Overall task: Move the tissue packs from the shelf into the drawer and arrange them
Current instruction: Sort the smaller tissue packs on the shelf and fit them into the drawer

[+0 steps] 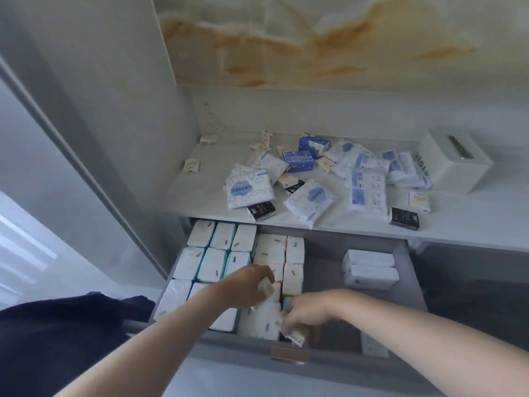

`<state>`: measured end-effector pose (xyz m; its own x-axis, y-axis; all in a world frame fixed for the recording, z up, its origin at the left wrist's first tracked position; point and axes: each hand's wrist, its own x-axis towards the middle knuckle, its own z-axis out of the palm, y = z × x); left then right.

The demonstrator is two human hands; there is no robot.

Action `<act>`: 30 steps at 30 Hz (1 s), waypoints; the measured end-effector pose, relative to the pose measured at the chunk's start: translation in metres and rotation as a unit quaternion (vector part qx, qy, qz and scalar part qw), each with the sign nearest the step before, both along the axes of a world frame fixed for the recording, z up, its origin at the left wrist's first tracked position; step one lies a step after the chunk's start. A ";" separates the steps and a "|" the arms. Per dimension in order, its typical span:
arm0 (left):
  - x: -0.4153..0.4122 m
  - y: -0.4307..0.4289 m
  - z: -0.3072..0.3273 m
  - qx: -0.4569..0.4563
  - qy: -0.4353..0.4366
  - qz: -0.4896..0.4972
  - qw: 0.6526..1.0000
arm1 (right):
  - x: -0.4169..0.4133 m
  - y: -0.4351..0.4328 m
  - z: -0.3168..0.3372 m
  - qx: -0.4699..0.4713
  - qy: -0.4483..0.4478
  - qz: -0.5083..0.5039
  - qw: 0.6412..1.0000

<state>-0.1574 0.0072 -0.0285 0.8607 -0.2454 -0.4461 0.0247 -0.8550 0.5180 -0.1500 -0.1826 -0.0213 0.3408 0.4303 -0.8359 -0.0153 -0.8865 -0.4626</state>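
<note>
An open grey drawer [412,285] below the white shelf [463,222] holds rows of upright white tissue packs [213,263] on its left side. Two flat white packs [370,269] lie at its right. Both hands reach into the drawer. My left hand [252,283] grips a small beige pack [266,287] above the middle rows. My right hand [307,313] holds another small beige pack [297,335] near the drawer's front wall. On the shelf lie several loose packs: white-and-blue ones [249,190], dark blue ones [297,161], black ones [404,219] and small beige ones [191,166].
A white tissue box [452,161] with a slot on top stands at the shelf's right end. A brass handle [289,354] sits on the drawer front. A grey cabinet wall rises on the left, with dark fabric [57,333] at the lower left.
</note>
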 end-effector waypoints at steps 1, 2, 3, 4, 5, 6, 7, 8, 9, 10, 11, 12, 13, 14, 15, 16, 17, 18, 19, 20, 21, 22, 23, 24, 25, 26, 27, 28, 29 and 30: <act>0.000 0.000 0.000 0.002 -0.002 0.001 1.000 | 0.001 -0.003 -0.001 0.002 0.023 -0.020 1.000; 0.000 -0.001 0.000 0.000 -0.003 0.006 1.000 | 0.002 -0.005 -0.002 0.001 0.040 -0.024 0.999; 0.002 -0.001 -0.001 -0.002 -0.006 0.016 1.000 | 0.002 -0.006 -0.002 0.000 0.048 -0.016 0.999; 0.004 -0.001 -0.001 -0.006 -0.012 0.029 0.999 | 0.001 -0.005 -0.001 -0.004 0.049 0.001 0.999; 0.006 -0.001 -0.002 -0.011 -0.021 0.045 0.999 | 0.001 -0.002 -0.002 -0.007 0.052 0.018 0.998; 0.008 -0.001 -0.003 -0.015 -0.033 0.058 0.998 | 0.000 0.001 -0.002 -0.013 0.061 0.032 0.998; 0.010 -0.002 -0.003 -0.019 -0.046 0.069 0.996 | 0.000 0.004 -0.002 -0.018 0.075 0.039 0.996; 0.012 -0.002 -0.004 -0.024 -0.058 0.082 0.995 | 0.002 0.007 -0.002 -0.022 0.085 0.039 0.995; 0.015 -0.001 -0.006 -0.035 -0.068 0.101 0.992 | 0.005 0.009 -0.002 -0.021 0.079 0.035 0.996; 0.018 -0.001 -0.007 -0.048 -0.075 0.124 0.988 | 0.009 0.011 -0.001 -0.020 0.045 0.027 0.998; 0.020 0.000 -0.010 -0.056 -0.080 0.146 0.985 | 0.015 0.011 -0.001 -0.017 -0.010 0.012 1.000; 0.023 0.000 -0.012 -0.056 -0.086 0.163 0.981 | 0.022 0.011 -0.001 -0.014 -0.071 -0.018 0.997; 0.026 0.001 -0.016 -0.052 -0.095 0.175 0.979 | 0.029 0.010 -0.002 -0.008 -0.124 -0.059 0.991; 0.029 0.001 -0.019 -0.050 -0.103 0.184 0.976 | 0.036 0.010 -0.002 -0.002 -0.163 -0.104 0.981; 0.033 0.000 -0.022 -0.053 -0.114 0.191 0.973 | 0.044 0.009 -0.005 0.000 -0.195 -0.142 0.970; 0.037 -0.002 -0.024 -0.060 -0.123 0.197 0.971 | 0.051 0.008 -0.007 0.001 -0.217 -0.174 0.961; 0.041 -0.004 -0.026 -0.072 -0.131 0.203 0.968 | 0.058 0.007 -0.009 0.003 -0.230 -0.203 0.952; 0.047 -0.006 -0.029 -0.082 -0.138 0.207 0.965 | 0.063 0.007 -0.012 0.007 -0.236 -0.234 0.943; 0.052 -0.008 -0.032 -0.086 -0.147 0.207 0.963 | 0.069 0.008 -0.015 0.014 -0.234 -0.270 0.934; 0.056 -0.010 -0.034 -0.078 -0.155 0.203 0.964 | 0.074 0.010 -0.018 0.030 -0.220 -0.310 0.924; 0.060 -0.011 -0.038 -0.056 -0.172 0.189 0.965 | 0.078 0.013 -0.022 0.055 -0.192 -0.351 0.915; 0.064 -0.010 -0.042 -0.023 -0.195 0.169 0.966 | 0.082 0.016 -0.027 0.082 -0.160 -0.386 0.905; 0.067 -0.008 -0.047 0.013 -0.223 0.147 0.964 | 0.085 0.019 -0.032 0.103 -0.136 -0.409 0.896; 0.071 -0.006 -0.051 0.044 -0.248 0.127 0.960 | 0.088 0.021 -0.036 0.114 -0.129 -0.416 0.893; 0.074 -0.002 -0.055 0.065 -0.273 0.108 0.954 | 0.090 0.022 -0.039 0.111 -0.141 -0.407 0.896; 0.076 0.002 -0.058 0.079 -0.298 0.089 0.947 | 0.093 0.023 -0.042 0.102 -0.169 -0.382 0.903; 0.077 0.007 -0.061 0.086 -0.324 0.066 0.940 | 0.095 0.022 -0.042 0.084 -0.205 -0.342 0.913; 0.077 0.013 -0.064 0.091 -0.344 0.040 0.934 | 0.096 0.020 -0.043 0.063 -0.242 -0.292 0.923; 0.076 0.018 -0.066 0.094 -0.355 0.008 0.930 | 0.097 0.019 -0.044 0.042 -0.276 -0.242 0.929; 0.075 0.023 -0.066 0.100 -0.355 -0.022 0.929 | 0.097 0.016 -0.044 0.026 -0.307 -0.197 0.931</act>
<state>-0.0825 0.0304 -0.0949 0.9468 -0.2599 0.1899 -0.2993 -0.9280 0.2218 -0.0527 -0.1663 -0.0658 0.8874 0.2058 -0.4125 -0.0526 -0.8438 -0.5341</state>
